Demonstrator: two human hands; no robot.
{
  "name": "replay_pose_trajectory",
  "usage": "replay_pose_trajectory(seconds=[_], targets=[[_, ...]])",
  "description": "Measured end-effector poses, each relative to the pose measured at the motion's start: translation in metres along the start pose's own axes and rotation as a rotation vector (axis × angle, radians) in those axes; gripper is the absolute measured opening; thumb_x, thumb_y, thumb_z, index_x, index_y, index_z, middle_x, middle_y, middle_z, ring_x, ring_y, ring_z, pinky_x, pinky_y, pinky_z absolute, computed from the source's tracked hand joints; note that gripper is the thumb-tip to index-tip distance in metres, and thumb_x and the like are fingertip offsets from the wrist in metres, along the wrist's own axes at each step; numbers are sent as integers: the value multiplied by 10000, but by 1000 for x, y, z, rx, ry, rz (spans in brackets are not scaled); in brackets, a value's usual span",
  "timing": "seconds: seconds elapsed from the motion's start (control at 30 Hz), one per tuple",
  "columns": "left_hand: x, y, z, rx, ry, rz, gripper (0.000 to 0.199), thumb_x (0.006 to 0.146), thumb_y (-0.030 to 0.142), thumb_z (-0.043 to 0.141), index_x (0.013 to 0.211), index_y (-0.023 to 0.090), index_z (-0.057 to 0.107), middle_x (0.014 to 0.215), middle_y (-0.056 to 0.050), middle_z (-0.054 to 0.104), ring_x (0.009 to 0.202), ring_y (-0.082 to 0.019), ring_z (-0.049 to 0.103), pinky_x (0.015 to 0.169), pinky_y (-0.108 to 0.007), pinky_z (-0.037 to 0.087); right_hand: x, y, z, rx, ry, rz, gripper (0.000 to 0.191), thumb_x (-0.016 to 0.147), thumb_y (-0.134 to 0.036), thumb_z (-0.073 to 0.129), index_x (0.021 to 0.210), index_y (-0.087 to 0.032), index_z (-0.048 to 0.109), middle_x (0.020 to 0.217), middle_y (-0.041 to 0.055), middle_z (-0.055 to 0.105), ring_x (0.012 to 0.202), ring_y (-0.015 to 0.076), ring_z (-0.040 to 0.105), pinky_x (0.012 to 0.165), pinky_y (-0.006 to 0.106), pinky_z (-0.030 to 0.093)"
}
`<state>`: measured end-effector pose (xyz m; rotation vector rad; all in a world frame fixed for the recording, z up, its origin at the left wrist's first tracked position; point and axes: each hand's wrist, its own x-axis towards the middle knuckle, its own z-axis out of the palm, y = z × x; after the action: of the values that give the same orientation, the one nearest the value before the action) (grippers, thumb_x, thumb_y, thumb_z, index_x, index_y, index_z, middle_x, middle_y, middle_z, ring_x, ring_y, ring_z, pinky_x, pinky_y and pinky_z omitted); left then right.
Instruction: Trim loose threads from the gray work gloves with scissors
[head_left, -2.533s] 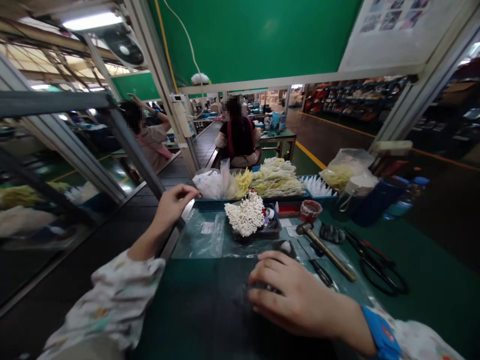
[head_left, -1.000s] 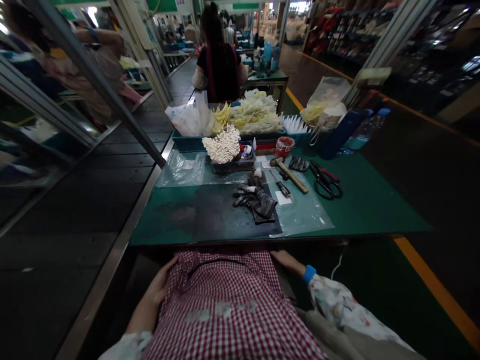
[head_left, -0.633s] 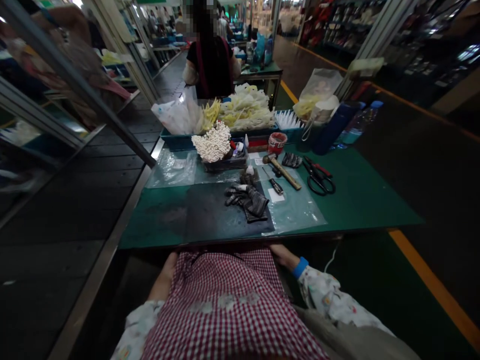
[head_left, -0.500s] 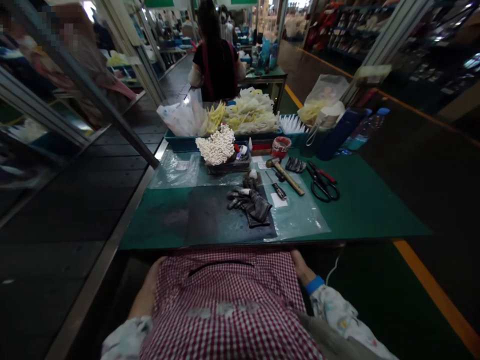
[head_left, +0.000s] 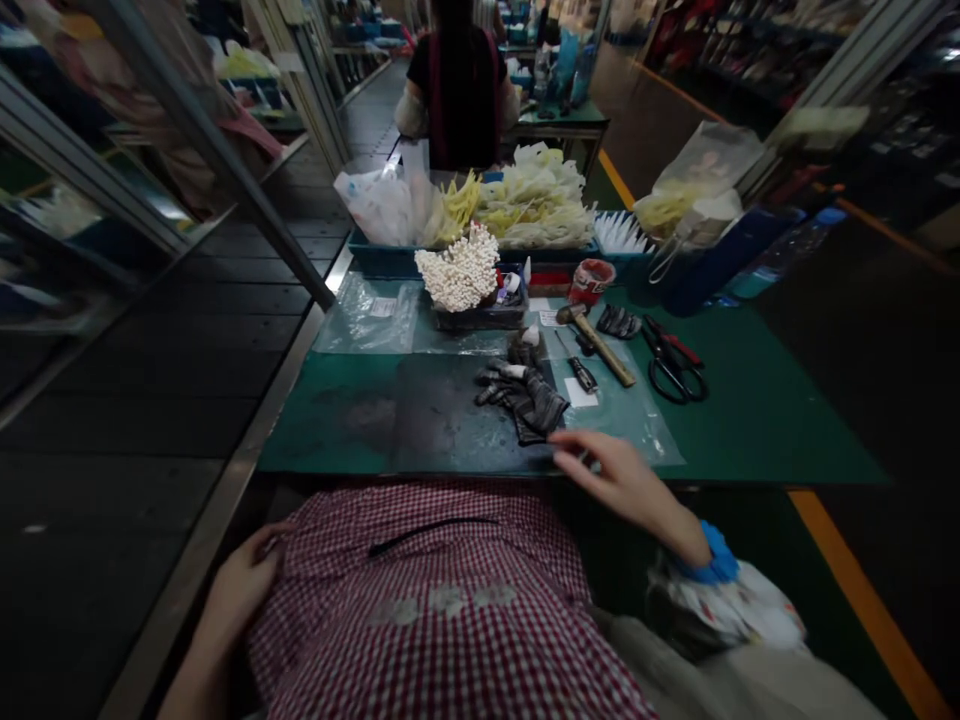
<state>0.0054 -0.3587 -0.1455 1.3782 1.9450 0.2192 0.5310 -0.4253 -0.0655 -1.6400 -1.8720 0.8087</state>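
Observation:
My right hand (head_left: 619,482) reaches over the table's front edge, fingers apart and nothing in them. Its fingertips are at the cuff of a grey-black knit work glove (head_left: 536,405); whether they touch cannot be told. At the left, my left hand (head_left: 249,578) has its fingers curled on the side edge of the red-and-white checked apron (head_left: 420,600) over my lap. Beyond the glove lie a screwdriver (head_left: 582,374), a hammer (head_left: 604,345), a second bundled glove (head_left: 619,321) and black-handled scissors (head_left: 675,375).
On the green table (head_left: 787,420), a small tray (head_left: 480,318) holds a bunch of white beads or buds. Behind stand a blue bin (head_left: 382,258) with pale plastic pieces, a red tub (head_left: 591,280) and bottles (head_left: 787,255). A metal post (head_left: 217,150) slants at left. A person (head_left: 463,90) sits ahead.
My right hand has left the apron's right side and come up to the glove. My left hand has shifted left and down along the apron. The view has tilted slightly down.

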Motion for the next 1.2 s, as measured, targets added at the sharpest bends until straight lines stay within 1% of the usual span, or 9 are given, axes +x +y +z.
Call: replay_pose_trajectory(seconds=[0.1, 0.23, 0.37, 0.5, 0.6, 0.73, 0.83, 0.93, 1.2], targets=[[4, 29, -17, 459, -35, 75, 597, 865, 427, 476, 1326, 133, 716, 1229, -240, 763, 1156, -455, 728, 1041, -564, 546, 54, 3, -5, -177, 348, -21, 390, 1012, -513, 583, 1191, -197, 722, 1099, 127, 725, 1059, 293, 675, 954, 448, 536], [-6, 81, -31, 621, -86, 151, 726, 957, 593, 418, 1532, 181, 580, 1123, -198, 807, 1040, -438, 771, 855, -484, 600, 108, 17, 12, -89, 409, 116, 331, 886, -497, 718, 1040, -208, 762, 1123, 146, 690, 1122, 344, 610, 1037, 499, 470], [-13, 137, -32, 318, -57, 475, 668, 923, 621, 532, 1472, 255, 632, 1218, -109, 801, 1069, -358, 773, 851, -376, 608, 121, 20, 13, 82, 412, 174, 340, 883, -548, 690, 884, -211, 738, 961, 102, 694, 976, 283, 622, 937, 419, 491], [-4, 200, -6, -76, -151, 779, 473, 938, 570, 611, 1252, 246, 754, 1205, -76, 803, 1095, -277, 756, 1000, -359, 580, 118, 12, 7, 335, 401, 199, 532, 881, -724, 600, 957, -211, 715, 907, 45, 711, 877, 228, 642, 810, 340, 521], [8, 246, 23, -231, -221, 911, 360, 928, 484, 673, 1161, 232, 782, 1221, -89, 789, 1110, -260, 733, 1032, -397, 572, 119, 0, 13, 516, 381, 230, 586, 838, -785, 627, 953, -214, 696, 876, 25, 710, 830, 205, 652, 749, 308, 535], [18, 291, 52, -443, -304, 965, 419, 885, 423, 754, 1239, 200, 752, 1309, -116, 754, 1246, -264, 685, 1138, -436, 519, 123, -22, 27, 679, 333, 249, 587, 792, -787, 706, 941, -220, 716, 879, 17, 730, 805, 187, 657, 747, 296, 552], [22, 309, 65, -593, -351, 954, 474, 820, 405, 825, 1226, 174, 745, 1287, -124, 765, 1213, -259, 705, 1138, -417, 522, 127, -37, 33, 746, 301, 236, 570, 769, -768, 757, 941, -225, 749, 910, 14, 750, 839, 187, 665, 788, 300, 556], [25, 316, 71, -690, -335, 914, 354, 801, 402, 844, 1061, 170, 780, 1142, -104, 806, 1099, -245, 743, 1082, -386, 553, 130, -46, 33, 777, 305, 190, 517, 770, -726, 797, 918, -231, 765, 925, 12, 765, 880, 199, 676, 847, 325, 564], [32, 319, 73, -749, -364, 938, 271, 836, 380, 837, 1046, 211, 812, 1118, -79, 827, 1085, -231, 772, 1056, -342, 580, 140, -42, 36, 688, 357, 94, 362, 903, -615, 750, 994, -265, 771, 1030, 24, 790, 985, 228, 713, 929, 380, 569]])
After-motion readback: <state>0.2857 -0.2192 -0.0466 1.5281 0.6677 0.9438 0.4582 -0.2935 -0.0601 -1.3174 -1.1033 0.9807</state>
